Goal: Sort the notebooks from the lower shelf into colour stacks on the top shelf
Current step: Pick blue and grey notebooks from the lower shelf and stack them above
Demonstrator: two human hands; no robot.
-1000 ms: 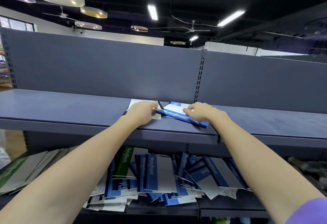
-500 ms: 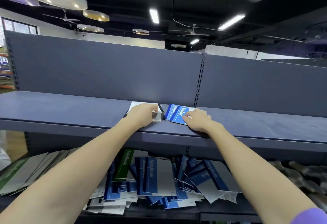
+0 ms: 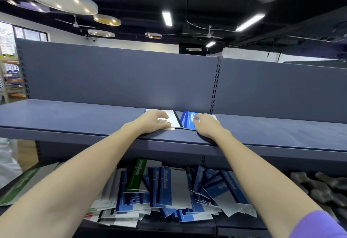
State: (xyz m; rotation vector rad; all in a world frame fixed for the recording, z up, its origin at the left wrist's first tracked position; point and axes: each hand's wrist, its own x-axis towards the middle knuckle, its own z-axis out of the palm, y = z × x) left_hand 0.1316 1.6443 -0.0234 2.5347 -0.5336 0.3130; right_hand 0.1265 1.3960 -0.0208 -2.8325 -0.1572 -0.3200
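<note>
Notebooks (image 3: 150,190) heap beneath both forearms; each relaxed grip rests apart on top-shelf stacks.

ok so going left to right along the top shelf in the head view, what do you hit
left hand resting on the white notebook with the black spine → blue notebook → right hand resting on the blue notebook's right part; all on the top shelf.

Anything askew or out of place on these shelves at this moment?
Yes. The notebook pile on the lower shelf is a jumble: covers fanned at mixed angles, overlapping, a green one among the blues. On the top shelf, the two notebooks under the hands lie flat, side by side.
</note>
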